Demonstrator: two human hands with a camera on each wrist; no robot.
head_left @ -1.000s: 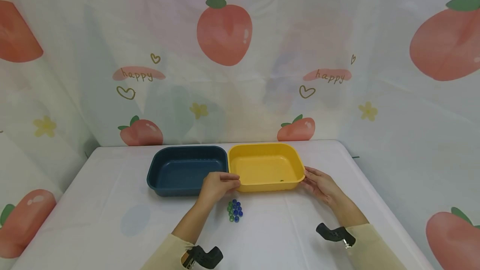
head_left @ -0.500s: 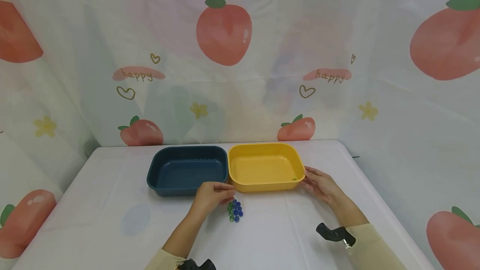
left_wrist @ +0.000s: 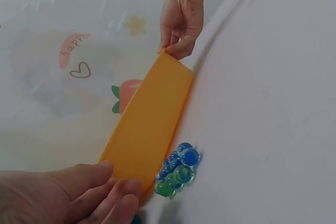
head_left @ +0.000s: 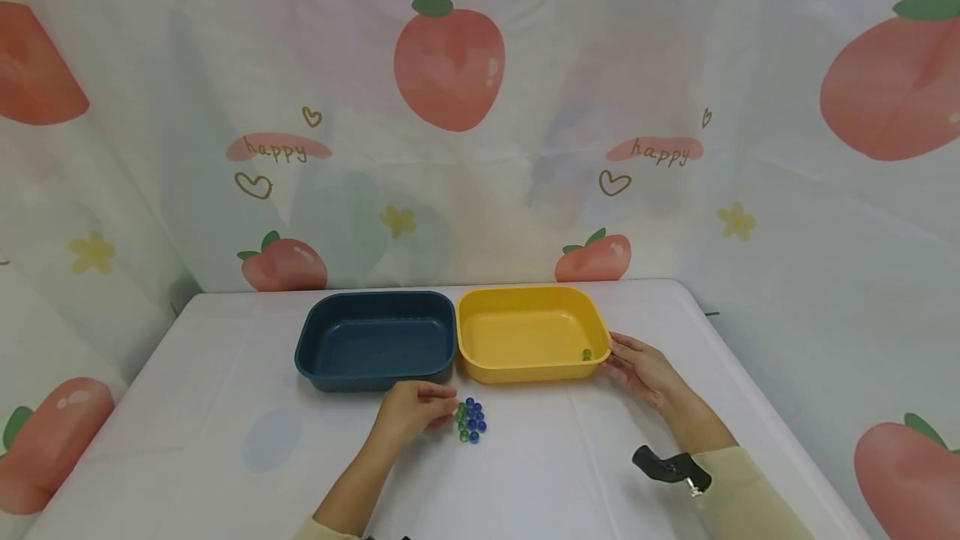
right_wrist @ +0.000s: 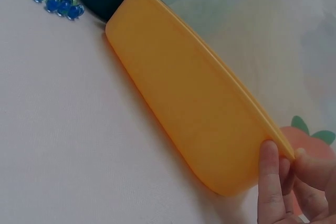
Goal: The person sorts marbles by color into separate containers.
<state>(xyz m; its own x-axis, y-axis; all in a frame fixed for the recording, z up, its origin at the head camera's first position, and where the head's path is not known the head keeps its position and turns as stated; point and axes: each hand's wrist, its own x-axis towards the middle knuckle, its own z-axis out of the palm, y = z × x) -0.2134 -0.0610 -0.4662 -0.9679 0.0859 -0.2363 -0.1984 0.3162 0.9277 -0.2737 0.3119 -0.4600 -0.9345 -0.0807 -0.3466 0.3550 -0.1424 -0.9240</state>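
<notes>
Several blue and green glass marbles (head_left: 472, 421) lie clustered on the white cloth in front of the two trays. My left hand (head_left: 412, 411) is just left of them, fingers pointing toward the green ones. In the left wrist view, the fingers (left_wrist: 97, 174) are loosely extended, with nothing visible held. My right hand (head_left: 643, 372) pinches the right-hand rim of the yellow tray (head_left: 540, 374). In the right wrist view, its thumb lies at the rim and a finger (right_wrist: 269, 166) against the outer wall. Green glass (head_left: 587, 354), one marble or two, sits in the tray's front right corner.
A dark blue tray (head_left: 352, 380) stands directly left of the yellow one, their sides close together. Both are near the back of the white-covered table (head_left: 187, 407). A fruit-printed curtain (head_left: 480, 207) hangs behind and at both sides.
My left hand has moved from the yellow tray's front left corner, down and left to the marbles. Green glass in the yellow tray has shifted right into the corner. The right hand stays put.
</notes>
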